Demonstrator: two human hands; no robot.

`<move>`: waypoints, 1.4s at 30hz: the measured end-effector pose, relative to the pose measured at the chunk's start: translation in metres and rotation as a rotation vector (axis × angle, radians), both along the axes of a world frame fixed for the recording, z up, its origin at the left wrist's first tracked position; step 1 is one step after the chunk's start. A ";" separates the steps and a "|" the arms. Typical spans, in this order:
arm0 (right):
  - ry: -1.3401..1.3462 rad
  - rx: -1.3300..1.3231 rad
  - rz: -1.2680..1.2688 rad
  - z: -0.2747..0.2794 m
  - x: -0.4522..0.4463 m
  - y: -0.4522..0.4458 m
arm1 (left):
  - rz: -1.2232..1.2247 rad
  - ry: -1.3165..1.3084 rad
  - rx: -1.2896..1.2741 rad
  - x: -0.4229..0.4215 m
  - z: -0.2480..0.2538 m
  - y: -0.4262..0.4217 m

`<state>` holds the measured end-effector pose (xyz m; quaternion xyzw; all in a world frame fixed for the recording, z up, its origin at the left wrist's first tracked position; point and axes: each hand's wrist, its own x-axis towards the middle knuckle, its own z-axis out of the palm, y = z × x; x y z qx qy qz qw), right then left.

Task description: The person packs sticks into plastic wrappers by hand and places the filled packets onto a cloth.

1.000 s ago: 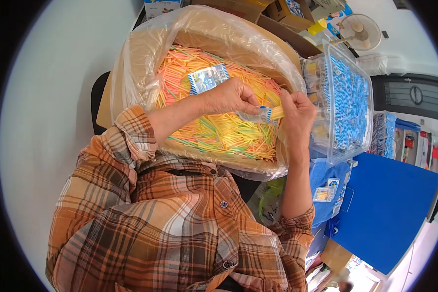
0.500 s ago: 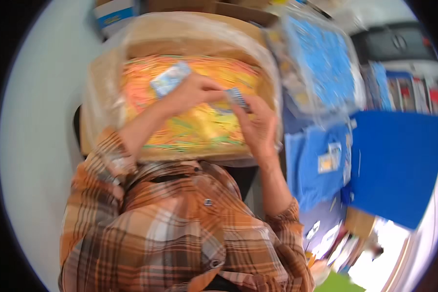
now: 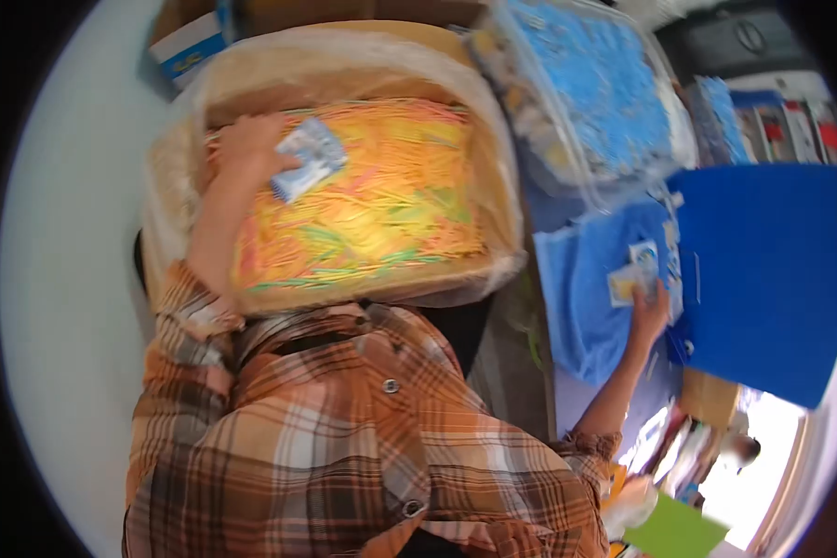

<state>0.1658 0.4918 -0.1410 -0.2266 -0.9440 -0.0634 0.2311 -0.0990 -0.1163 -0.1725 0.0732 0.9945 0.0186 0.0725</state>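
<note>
My left hand [image 3: 251, 147] is at the far left inside a lined carton [image 3: 372, 296] filled with thin, brightly coloured sticks [image 3: 391, 177]. Its fingers are blurred against the sticks, and the thumb lies at the edge of a blue-and-white printed packet [image 3: 311, 160]. Whether it grips the packet I cannot tell. Well to the right, my right hand [image 3: 652, 312] reaches over a blue cloth or bag [image 3: 581, 288]. Its thumb and finger are apart at a small white-and-yellow packet [image 3: 623, 285]; another small white packet [image 3: 643, 253] lies just beyond.
A clear plastic tub [image 3: 567, 153] of blue packets stands right of the carton. A large blue panel [image 3: 767, 279] is beyond the cloth. A white-and-blue box [image 3: 188, 48] stands at the back left. Another person [image 3: 742, 451] is far off at lower right.
My hands have parted from around a small blue-striped item, which I no longer see. The left moved left among the sticks; the right swung right to the small packets on the blue cloth.
</note>
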 end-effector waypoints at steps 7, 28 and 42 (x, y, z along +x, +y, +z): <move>0.388 0.109 0.424 0.033 -0.047 -0.170 | 0.024 0.049 0.146 -0.003 -0.008 -0.006; -0.576 0.085 0.826 -0.057 -0.291 -0.313 | 0.082 0.188 0.217 0.003 0.009 0.012; -0.422 -0.784 0.693 0.017 -0.249 -0.338 | -0.089 -0.018 1.210 0.033 -0.008 0.073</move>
